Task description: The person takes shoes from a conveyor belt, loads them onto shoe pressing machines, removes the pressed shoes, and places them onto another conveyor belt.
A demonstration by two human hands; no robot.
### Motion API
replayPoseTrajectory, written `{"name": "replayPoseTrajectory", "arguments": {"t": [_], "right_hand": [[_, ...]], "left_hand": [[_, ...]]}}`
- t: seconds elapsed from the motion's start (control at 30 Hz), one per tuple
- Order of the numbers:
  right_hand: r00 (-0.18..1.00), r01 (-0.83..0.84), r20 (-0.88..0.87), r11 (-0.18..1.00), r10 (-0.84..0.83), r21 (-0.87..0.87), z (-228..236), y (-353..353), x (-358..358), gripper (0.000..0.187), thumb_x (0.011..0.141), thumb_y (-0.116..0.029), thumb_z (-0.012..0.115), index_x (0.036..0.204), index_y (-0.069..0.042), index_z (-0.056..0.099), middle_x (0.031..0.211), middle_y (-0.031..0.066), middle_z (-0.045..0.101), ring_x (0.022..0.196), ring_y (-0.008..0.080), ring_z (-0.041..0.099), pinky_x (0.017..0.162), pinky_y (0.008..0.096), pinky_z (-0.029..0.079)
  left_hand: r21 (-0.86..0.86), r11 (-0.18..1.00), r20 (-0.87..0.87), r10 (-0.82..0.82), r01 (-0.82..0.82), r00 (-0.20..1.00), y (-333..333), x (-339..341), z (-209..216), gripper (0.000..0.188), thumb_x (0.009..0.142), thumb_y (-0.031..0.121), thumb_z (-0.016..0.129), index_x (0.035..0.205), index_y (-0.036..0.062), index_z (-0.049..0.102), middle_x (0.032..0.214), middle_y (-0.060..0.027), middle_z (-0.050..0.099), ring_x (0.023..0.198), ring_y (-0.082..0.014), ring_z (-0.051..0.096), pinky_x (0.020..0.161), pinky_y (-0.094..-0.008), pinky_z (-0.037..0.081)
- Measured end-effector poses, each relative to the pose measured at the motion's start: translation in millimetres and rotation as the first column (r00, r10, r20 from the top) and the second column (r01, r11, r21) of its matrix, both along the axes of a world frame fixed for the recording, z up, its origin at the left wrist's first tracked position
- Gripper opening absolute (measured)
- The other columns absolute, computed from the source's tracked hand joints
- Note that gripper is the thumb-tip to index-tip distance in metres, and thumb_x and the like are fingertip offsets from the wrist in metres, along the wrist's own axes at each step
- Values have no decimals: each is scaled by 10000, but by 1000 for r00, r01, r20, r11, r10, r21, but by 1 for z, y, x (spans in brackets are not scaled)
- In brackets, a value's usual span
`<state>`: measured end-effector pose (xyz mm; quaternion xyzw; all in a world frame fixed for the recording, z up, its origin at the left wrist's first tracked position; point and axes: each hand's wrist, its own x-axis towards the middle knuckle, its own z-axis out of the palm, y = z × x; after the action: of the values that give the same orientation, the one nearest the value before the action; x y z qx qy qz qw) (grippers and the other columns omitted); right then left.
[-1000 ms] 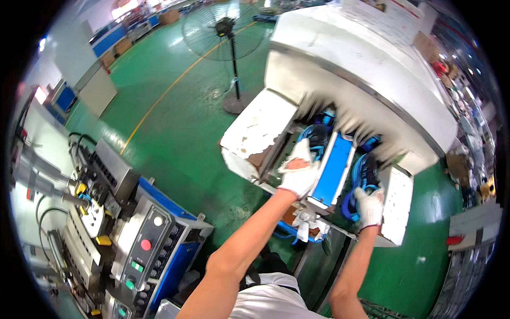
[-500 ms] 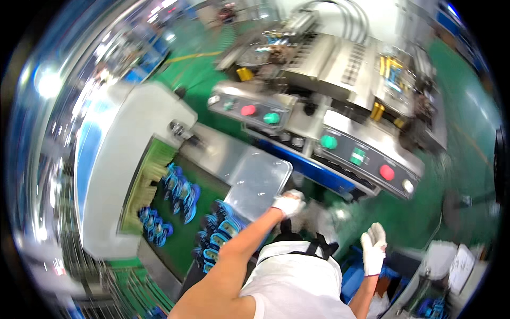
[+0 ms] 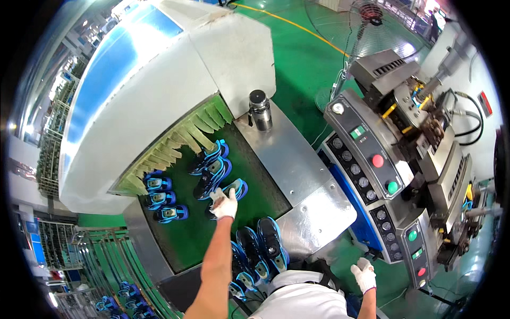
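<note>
My left hand [image 3: 224,203], in a white glove, is over the nearest shoe of a small group on the green conveyor belt. Its fingers close around the middle of this black and blue sports shoe [image 3: 239,187], hiding part of it. Just beyond lie more sports shoes [image 3: 213,178] of the same kind. Three others [image 3: 160,199] stand in a row to the left. Close to my body, several black shoes with blue soles [image 3: 270,239] sit side by side at the belt's near end. My gloved right hand [image 3: 364,275] is held at my right side, empty, thumb apart from the fingers.
A grey-white machine housing [image 3: 154,101] with a fringed green curtain [image 3: 180,143] covers the belt's far end. A steel flask [image 3: 260,111] stands on the metal side ledge [image 3: 297,159]. Right are a press machine's control panels [image 3: 366,154]; a fan [image 3: 366,21] stands behind; shoe racks [image 3: 117,271] are lower left.
My view has swung left toward the conveyor. My left hand has moved from beside the metal ledge to a shoe on the belt and taken hold; my right hand remains at my side.
</note>
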<state>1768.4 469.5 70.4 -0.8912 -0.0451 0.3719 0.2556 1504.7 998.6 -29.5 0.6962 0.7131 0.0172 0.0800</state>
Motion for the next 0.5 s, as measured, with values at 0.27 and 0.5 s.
{"name": "replayPoseTrajectory", "arguments": {"t": [0.27, 0.5], "right_hand": [[921, -382, 11, 899, 389, 213, 23, 145, -6, 735, 862, -205, 765, 1437, 109, 432, 1439, 263, 546, 1335, 331, 559, 1116, 400, 454], [708, -700, 489, 599, 509, 390, 74, 256, -22, 601, 792, -249, 738, 1310, -12, 547, 1228, 230, 631, 1153, 407, 618, 992, 446, 503]], "left_hand": [[331, 905, 507, -408, 266, 759, -26, -3, 31, 191, 845, 79, 670, 1030, 30, 664, 1045, -189, 642, 1008, -383, 622, 881, -475, 515], [378, 500, 602, -772, 780, 203, -157, 122, 197, 198, 782, 2, 737, 970, 40, 686, 1001, -154, 661, 937, -330, 662, 842, -403, 547]]}}
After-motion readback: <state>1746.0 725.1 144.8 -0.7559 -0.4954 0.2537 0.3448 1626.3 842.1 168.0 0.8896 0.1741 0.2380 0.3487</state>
